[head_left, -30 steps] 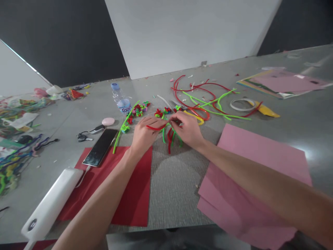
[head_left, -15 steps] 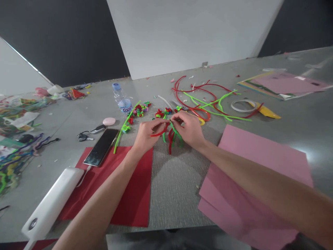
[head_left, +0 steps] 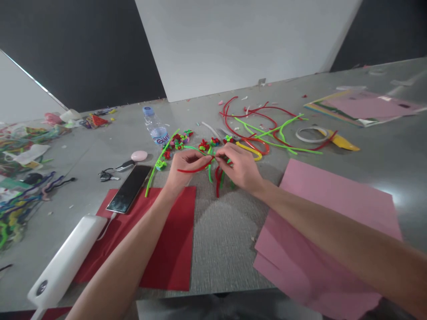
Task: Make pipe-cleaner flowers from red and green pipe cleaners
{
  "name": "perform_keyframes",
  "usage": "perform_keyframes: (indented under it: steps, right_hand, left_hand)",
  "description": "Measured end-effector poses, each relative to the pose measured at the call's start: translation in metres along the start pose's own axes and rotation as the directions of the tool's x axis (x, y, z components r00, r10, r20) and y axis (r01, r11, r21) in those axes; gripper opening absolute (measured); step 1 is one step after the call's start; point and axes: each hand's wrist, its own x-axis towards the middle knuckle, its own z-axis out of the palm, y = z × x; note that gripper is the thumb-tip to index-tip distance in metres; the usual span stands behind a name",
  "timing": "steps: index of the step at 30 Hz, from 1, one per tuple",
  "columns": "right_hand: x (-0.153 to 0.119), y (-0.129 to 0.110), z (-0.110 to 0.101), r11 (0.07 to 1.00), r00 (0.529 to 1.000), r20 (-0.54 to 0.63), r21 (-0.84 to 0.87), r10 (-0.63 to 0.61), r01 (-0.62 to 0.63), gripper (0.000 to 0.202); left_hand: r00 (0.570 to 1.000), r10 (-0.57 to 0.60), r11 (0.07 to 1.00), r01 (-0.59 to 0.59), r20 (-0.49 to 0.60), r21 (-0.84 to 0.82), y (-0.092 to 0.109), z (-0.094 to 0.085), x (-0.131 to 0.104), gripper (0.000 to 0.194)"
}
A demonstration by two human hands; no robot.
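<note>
My left hand [head_left: 187,166] pinches a red pipe cleaner [head_left: 195,170], whose free end curves out to the left below the fingers. Close beside it, my right hand [head_left: 238,166] is closed, thumb against fingertips, at the other end of the pinched spot; what lies between its fingertips is mostly hidden. Below and between the hands, more red and green pipe cleaner pieces [head_left: 218,180] hang or lie over the table. Just beyond the hands are small red and green pipe cleaner flowers [head_left: 204,145] and scissors [head_left: 255,146] with red and yellow handles.
Long red and green pipe cleaners [head_left: 267,132] lie at the back right, near a tape roll [head_left: 312,135]. A water bottle [head_left: 156,129], keys [head_left: 108,175] and a phone [head_left: 129,189] are left. Red paper [head_left: 170,249], pink sheets [head_left: 320,231] and a white power bank [head_left: 68,258] lie nearer.
My left hand has shifted slightly left, and the red pipe cleaner in it now reaches farther left. The green strands by my right fingertips have moved out of plain sight.
</note>
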Motion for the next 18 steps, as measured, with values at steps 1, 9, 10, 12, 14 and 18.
perform_keyframes:
  steps: [1,9,10,12,14,18]
  right_hand:
    - [0.0,0.0,0.0,1.0,1.0,0.001,-0.003,0.001,-0.001,0.01]
    - [0.001,0.0,-0.001,0.999,0.998,0.04,-0.012,0.045,-0.044,0.011]
    - [0.001,0.0,-0.001,0.999,0.998,0.045,-0.015,0.04,-0.04,0.011]
    - [0.0,0.0,-0.001,0.999,0.998,0.05,-0.023,0.026,-0.025,0.01]
    - [0.0,0.001,0.0,0.999,0.999,0.046,-0.031,0.01,-0.008,0.009]
    - [0.0,0.001,0.0,0.999,0.999,0.033,-0.036,-0.012,0.014,0.01]
  left_hand:
    - [1.0,-0.003,1.0,0.003,0.013,-0.006,-0.001,-0.001,0.001,0.029]
    - [1.0,-0.012,0.992,0.015,0.025,-0.125,-0.013,-0.001,0.004,0.026]
    - [1.0,-0.008,0.992,0.012,0.029,-0.123,-0.012,-0.001,0.004,0.026]
    - [0.999,-0.006,0.994,0.01,0.033,-0.108,-0.011,-0.001,0.004,0.027]
    - [0.999,-0.007,0.995,0.011,0.04,-0.099,-0.011,-0.002,0.005,0.027]
    - [0.998,-0.011,0.995,0.017,0.056,-0.102,-0.011,-0.003,0.005,0.027]
